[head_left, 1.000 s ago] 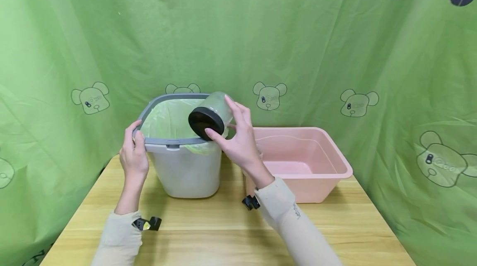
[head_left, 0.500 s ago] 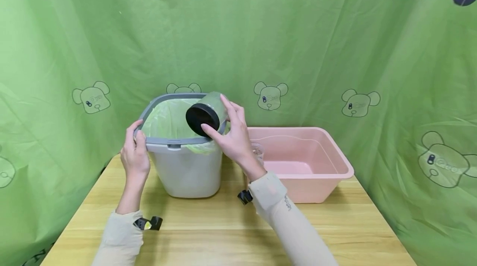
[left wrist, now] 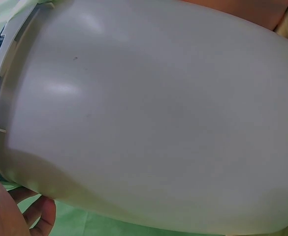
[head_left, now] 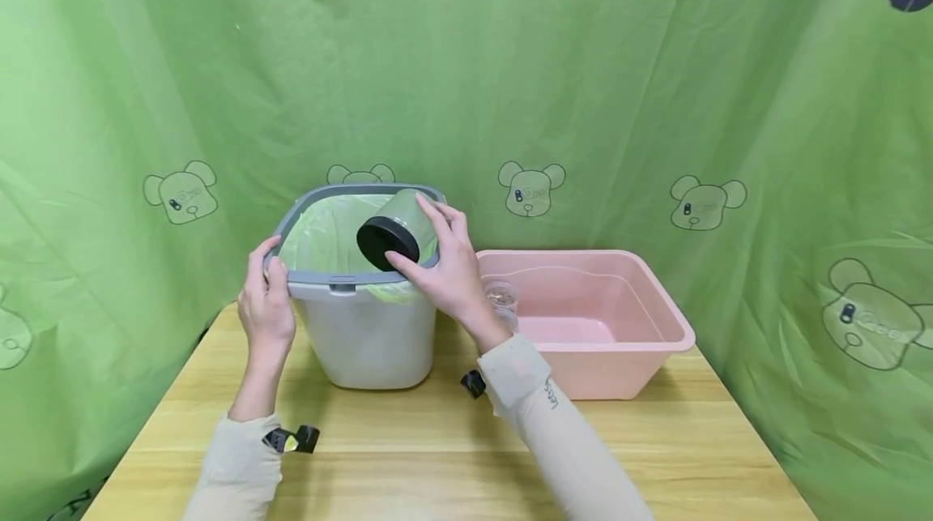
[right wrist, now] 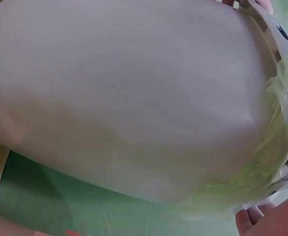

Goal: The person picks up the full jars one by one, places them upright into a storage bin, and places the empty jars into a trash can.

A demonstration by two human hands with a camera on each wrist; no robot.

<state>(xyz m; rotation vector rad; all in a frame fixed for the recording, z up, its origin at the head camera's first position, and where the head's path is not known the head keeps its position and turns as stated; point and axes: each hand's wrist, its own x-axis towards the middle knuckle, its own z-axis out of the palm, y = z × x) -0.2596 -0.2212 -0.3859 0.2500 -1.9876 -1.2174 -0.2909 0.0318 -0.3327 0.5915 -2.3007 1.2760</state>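
A pale grey trash bin (head_left: 364,339) stands on the table, a thin translucent bag (head_left: 324,233) inside it and folded over its darker grey rim. My left hand (head_left: 266,306) grips the rim at the left, thumb in front. With my right hand (head_left: 448,270) I hold a clear jar (head_left: 410,211) with a black end (head_left: 386,244), tilted over the right side of the bin's opening, the black end facing down and left. Whether that end is a lid or an open mouth is hard to tell. In the left wrist view, curled fingers (left wrist: 46,216) show beside the bin wall.
To the right of the bin is a pink plastic tub (head_left: 605,371). Clear small containers (head_left: 503,298) stand inside its left end, partly behind my right wrist. A green printed curtain (head_left: 619,100) hangs behind and around the wooden table (head_left: 394,464).
My right hand has moved left and slightly down with the jar, further over the bin's opening. The clear containers in the tub have come into view. My left hand stays on the rim.
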